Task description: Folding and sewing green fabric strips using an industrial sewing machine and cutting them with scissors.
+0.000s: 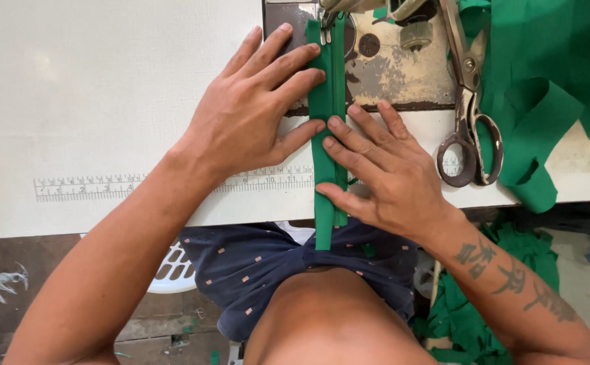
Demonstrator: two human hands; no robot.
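Note:
A narrow folded green fabric strip (pixel 327 101) runs from the sewing machine's presser foot (pixel 332 17) down over the table's front edge. My left hand (pixel 254 108) lies flat on the white table, fingertips pressing the strip's left side near the foot. My right hand (pixel 383 169) pinches and presses the strip's lower part, thumb under its edge. The strip's end hangs over my lap.
Worn metal machine plate (pixel 403 71) lies behind the hands. Large scissors (pixel 469 101) rest to the right, beside a heap of green fabric (pixel 545 81). A printed ruler scale (pixel 106 186) runs along the white table (pixel 92 88). More green scraps (pixel 471 318) lie on the floor.

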